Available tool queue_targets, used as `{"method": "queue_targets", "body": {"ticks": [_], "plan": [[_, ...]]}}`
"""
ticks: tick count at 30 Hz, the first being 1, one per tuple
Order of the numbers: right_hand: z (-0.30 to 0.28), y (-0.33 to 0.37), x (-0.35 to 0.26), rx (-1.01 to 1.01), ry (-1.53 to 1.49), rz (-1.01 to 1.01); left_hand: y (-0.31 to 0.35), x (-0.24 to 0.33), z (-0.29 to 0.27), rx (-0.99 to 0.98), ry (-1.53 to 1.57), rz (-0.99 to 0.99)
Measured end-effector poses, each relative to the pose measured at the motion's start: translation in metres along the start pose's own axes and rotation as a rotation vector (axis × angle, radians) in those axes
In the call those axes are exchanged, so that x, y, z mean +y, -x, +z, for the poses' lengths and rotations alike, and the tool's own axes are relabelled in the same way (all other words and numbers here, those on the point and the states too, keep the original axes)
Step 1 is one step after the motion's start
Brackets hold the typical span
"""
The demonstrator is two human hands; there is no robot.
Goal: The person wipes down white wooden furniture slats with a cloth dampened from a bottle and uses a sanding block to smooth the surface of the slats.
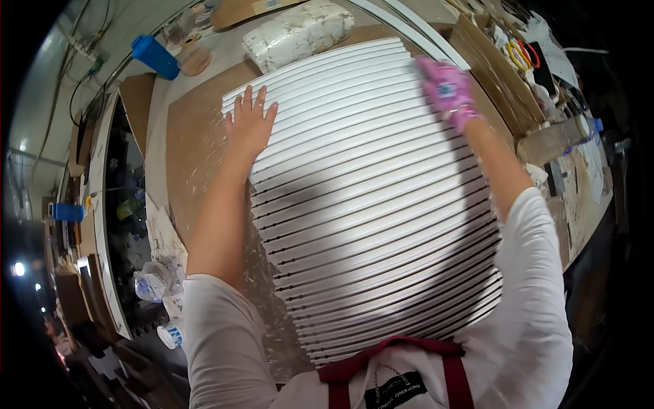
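Observation:
Many long white slats lie side by side in a wide layer in front of me, running from left to right with dark gaps between the nearer ones. My bare left hand rests on the left ends of the far slats, its fingers spread. At the far right ends is my right hand, in a pink glove with a pale blue patch. It touches or lies right beside the slat ends; how its fingers are bent is not clear. Under the slats is a brown board.
A plastic-wrapped white bundle lies beyond the slats, near two long white strips. A blue cup stands at the far left. On the right are a cardboard box, scissors and a clear bottle.

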State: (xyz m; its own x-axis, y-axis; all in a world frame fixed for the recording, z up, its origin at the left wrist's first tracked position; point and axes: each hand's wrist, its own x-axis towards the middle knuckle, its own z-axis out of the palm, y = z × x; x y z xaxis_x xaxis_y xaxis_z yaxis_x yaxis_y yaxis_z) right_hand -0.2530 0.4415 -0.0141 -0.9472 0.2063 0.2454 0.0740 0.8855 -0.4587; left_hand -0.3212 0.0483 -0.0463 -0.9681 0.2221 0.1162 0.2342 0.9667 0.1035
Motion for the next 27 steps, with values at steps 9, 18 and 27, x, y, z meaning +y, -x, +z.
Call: {"method": "queue_targets", "body": {"ticks": [9, 18, 27], "plan": [[0.087, -0.007, -0.206, -0.075, 0.148, -0.617, -0.021, -0.017, -0.008, 0.102, 0.008, -0.101], [0.027, -0.093, -0.032, 0.060, 0.483, -0.018, -0.029, -0.026, 0.004, 0.057, 0.010, -0.105], [0.095, -0.097, -0.053, 0.228, 0.167, -0.545, -0.028, -0.035, 0.007, 0.073, 0.055, -0.109]]}}
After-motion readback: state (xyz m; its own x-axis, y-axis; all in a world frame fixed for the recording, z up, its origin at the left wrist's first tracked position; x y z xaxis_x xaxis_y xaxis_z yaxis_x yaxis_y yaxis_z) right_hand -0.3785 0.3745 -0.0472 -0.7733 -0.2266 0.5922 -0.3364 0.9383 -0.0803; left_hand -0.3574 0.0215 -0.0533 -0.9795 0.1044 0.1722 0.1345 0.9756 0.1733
